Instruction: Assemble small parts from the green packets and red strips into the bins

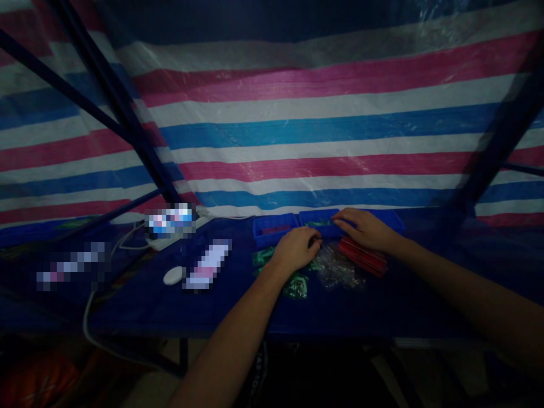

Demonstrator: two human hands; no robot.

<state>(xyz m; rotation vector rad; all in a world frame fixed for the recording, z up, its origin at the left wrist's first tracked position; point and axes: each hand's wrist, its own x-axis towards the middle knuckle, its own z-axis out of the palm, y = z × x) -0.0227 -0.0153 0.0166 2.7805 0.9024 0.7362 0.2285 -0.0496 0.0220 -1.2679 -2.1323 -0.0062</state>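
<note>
My left hand (297,248) rests over small green packets (296,287), its fingers curled toward the thumb. Whatever lies between those fingertips is too dark and small to make out. Higher and to the right, my right hand (364,226) reaches over the front edge of a blue bin (304,215) with small greenish pieces inside. Its fingers are stretched forward, the thumb a little apart, and nothing shows in them. A fanned stack of flat red pieces (363,258) lies just below this hand. Crumpled clear plastic bags (338,272) sit between both hands.
Another blue bin (257,233) holding reddish pieces stands to the left. On the blue table (148,306) lie a white round object (173,276), a blurred-out phone-like rectangle (208,265) and a white power strip (164,242) with cables. A striped tarp (318,136) hangs behind.
</note>
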